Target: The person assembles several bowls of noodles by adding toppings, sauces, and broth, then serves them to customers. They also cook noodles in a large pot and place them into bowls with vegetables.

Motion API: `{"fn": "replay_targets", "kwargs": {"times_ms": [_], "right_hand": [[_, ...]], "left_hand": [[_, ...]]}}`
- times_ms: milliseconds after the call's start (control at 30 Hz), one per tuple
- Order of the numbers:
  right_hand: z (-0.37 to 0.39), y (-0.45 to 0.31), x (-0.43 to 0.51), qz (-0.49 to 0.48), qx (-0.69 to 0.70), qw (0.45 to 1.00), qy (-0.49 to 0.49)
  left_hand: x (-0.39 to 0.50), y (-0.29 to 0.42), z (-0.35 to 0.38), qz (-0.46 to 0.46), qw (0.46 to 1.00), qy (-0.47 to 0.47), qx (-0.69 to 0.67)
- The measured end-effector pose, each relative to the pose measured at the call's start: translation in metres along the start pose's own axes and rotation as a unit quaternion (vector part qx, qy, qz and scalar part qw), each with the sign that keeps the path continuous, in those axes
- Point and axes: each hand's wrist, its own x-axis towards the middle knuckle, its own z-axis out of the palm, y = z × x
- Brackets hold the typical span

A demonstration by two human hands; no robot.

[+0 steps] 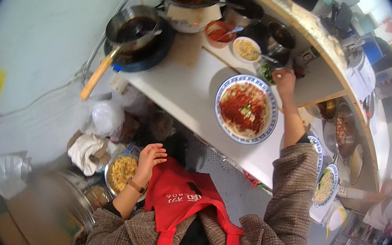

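My right hand (284, 81) reaches over the white counter, its fingers curled beside a small container of chopped green herbs (267, 72). Whether anything is pinched between those fingers is hidden. Just nearer to me stands a large blue-and-white bowl (220, 116), which holds food covered with red sauce (236, 107) and a small heap of pale and green bits in the middle. My left hand (152, 156) is in front of my red apron (188, 184), fingers apart and holding nothing. Below it is a metal basin of yellow diced food (122, 172).
A wok with a wooden handle (98, 77) holds dark liquid at the counter's left end. Behind the bowl are a red sauce tub (218, 35) and a dish of minced pale food (247, 50), both with spoons. A noodle bowl (327, 186) stands right. A curved shelf edge (331, 51) overhangs.
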Motion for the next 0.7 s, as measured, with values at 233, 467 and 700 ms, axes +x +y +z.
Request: {"fn": "replay_targets", "kwargs": {"times_ms": [233,467,700], "right_hand": [[-0.08,-0.079,-0.051,0.09,0.187,0.977,0.04],[-0.145,-0.18,-0.268,-0.009,0.295,0.944,-0.145],[-0.119,-0.15,-0.252,0.24,0.209,0.942,-0.11]], "left_hand": [[0.035,-0.099,-0.039,-0.024,0.999,-0.037,0.012],[0.225,-0.247,0.041,-0.226,0.961,-0.102,-0.125],[0.182,-0.257,0.043,-0.266,0.938,-0.141,-0.17]]}}
